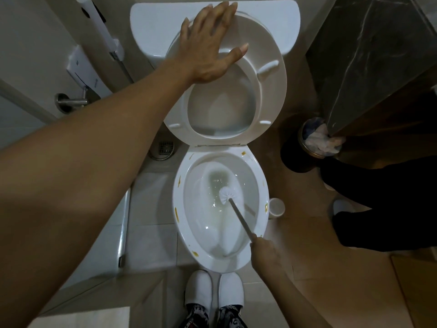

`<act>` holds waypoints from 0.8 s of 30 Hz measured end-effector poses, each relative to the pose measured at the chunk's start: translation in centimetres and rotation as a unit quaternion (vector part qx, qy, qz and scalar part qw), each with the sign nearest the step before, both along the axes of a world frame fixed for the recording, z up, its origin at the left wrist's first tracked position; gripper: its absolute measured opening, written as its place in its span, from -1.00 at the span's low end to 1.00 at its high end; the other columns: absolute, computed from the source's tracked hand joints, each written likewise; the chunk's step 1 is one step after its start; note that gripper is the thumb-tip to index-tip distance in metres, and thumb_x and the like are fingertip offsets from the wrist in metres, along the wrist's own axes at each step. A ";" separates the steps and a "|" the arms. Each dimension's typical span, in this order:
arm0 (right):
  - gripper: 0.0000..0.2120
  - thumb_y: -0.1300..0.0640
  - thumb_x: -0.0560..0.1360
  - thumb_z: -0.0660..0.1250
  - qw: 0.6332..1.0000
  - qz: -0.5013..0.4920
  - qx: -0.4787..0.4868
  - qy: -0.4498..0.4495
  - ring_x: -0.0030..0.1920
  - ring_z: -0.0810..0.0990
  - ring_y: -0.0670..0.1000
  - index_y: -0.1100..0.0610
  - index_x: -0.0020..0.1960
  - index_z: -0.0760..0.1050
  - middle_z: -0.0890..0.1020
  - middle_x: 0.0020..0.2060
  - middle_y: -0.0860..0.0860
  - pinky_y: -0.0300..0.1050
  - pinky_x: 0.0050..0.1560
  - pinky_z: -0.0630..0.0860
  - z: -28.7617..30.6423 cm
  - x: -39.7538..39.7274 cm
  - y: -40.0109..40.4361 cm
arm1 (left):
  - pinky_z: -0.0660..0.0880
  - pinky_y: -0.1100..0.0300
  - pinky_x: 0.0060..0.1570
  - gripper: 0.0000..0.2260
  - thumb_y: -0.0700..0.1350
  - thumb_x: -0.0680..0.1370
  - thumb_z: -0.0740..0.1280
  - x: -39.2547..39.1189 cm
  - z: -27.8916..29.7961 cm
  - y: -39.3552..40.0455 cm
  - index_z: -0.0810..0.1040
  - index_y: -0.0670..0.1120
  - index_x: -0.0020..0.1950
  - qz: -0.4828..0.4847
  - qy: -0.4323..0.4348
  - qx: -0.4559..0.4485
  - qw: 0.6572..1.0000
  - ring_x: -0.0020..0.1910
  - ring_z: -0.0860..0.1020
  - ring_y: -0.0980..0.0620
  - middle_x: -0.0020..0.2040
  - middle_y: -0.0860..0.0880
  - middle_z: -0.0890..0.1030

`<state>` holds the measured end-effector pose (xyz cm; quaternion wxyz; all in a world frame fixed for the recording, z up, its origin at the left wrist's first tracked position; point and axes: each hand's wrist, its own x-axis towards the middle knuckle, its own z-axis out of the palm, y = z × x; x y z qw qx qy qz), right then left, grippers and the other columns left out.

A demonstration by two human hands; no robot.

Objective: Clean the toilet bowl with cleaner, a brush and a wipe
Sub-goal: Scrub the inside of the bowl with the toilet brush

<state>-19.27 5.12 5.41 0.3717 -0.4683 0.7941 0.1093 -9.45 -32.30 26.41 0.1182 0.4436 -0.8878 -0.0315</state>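
Note:
The white toilet bowl (256, 176) stands open below me, with several yellow-brown spots along its rim. My right hand (264, 254) grips the grey handle of the toilet brush (228, 194) at the bowl's near right edge. The brush's white head sits in the water in the middle of the bowl. My left hand (210, 41) lies flat with straight, spread fingers on the raised seat and lid (269, 91), which lean back against the white cistern (153, 27).
A white brush holder (276, 206) stands on the floor right of the bowl. A round bin (318, 138) with crumpled paper sits further right, under a dark marble counter (369, 55). Another person's dark-clothed legs (387, 204) stand at right. A floor drain (166, 147) lies at left.

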 end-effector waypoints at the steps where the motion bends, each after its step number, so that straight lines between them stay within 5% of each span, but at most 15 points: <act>1: -0.68 0.12 0.63 0.04 1.000 0.010 0.015 -0.008 0.06 0.59 0.13 0.08 0.33 0.40 0.59 0.07 0.10 -0.09 -0.07 0.46 0.7 0.5 0.7 | -0.12 -0.21 0.44 -0.31 0.32 0.55 -0.04 0.0 0.0 0.0 -0.09 0.00 0.57 0.001 0.000 0.001 1.000 0.54 -0.06 -0.09 0.57 -0.05 -0.02; 11: -0.72 0.14 0.64 0.09 0.996 -0.034 0.060 -0.062 0.05 0.59 0.04 0.15 0.30 0.41 0.54 0.04 0.05 -0.14 0.00 0.52 2.7 2.6 -0.8 | -0.12 -0.21 0.45 -0.31 0.32 0.54 -0.05 0.0 0.3 0.3 -0.09 0.00 0.57 -0.001 0.000 0.003 1.000 0.54 -0.06 -0.09 0.57 -0.05 -0.02; 16: -0.77 0.13 0.63 0.06 0.994 0.003 0.102 -0.040 -0.13 0.47 0.01 0.10 0.19 0.43 0.45 -0.07 0.00 -0.16 -0.14 0.45 4.2 2.2 2.8 | -0.13 -0.21 0.45 -0.31 0.32 0.55 -0.05 0.1 0.2 0.2 -0.10 0.00 0.57 -0.001 -0.001 0.005 1.000 0.54 -0.07 -0.09 0.58 -0.05 -0.04; 22: -0.75 0.16 0.62 0.12 0.993 -0.027 0.086 -0.071 0.04 0.60 0.09 0.23 0.24 0.42 0.56 0.09 0.12 -0.09 0.03 0.58 3.6 1.8 -1.9 | -0.13 -0.20 0.44 -0.32 0.32 0.56 -0.03 0.0 0.2 0.2 -0.11 0.01 0.57 -0.003 0.005 0.009 1.000 0.54 -0.08 -0.08 0.58 -0.03 -0.05; 24: -0.71 0.15 0.64 0.09 0.992 -0.019 0.081 -0.093 -0.06 0.60 0.09 0.24 0.28 0.42 0.55 0.08 0.14 -0.09 -0.05 0.59 3.8 1.4 -2.9 | -0.13 -0.20 0.44 -0.31 0.32 0.56 -0.03 0.0 0.3 0.3 -0.11 0.01 0.57 -0.003 0.003 0.008 1.000 0.54 -0.09 -0.08 0.58 -0.03 -0.05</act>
